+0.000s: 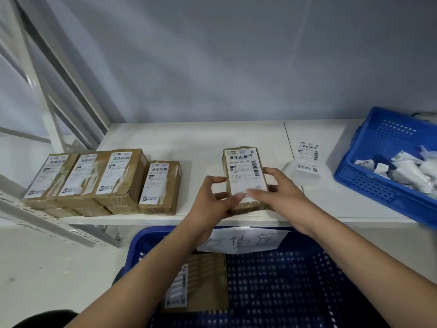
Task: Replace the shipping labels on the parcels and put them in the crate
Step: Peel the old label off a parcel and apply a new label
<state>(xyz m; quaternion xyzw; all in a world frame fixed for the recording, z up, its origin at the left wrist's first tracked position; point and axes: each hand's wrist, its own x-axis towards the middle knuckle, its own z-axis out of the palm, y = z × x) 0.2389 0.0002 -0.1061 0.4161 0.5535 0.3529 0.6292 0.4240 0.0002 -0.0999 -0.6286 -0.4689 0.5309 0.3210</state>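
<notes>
A brown cardboard parcel (243, 166) with a white shipping label on top rests near the front edge of the white table (201, 140). My left hand (212, 200) grips its left side and near corner. My right hand (279, 192) holds its right side, with a finger pressed on the label's near edge. Below the table stands a blue crate (283, 280) with a paper sign on its rim, and one labelled parcel (201, 282) lies in it. A stack of fresh labels (307, 157) lies to the right of the held parcel.
Several labelled parcels (99, 178) sit in rows at the table's left end. A second blue crate (387, 162) at the right holds crumpled white label scraps. White shelf uprights rise at the left, and a grey wall stands behind the table.
</notes>
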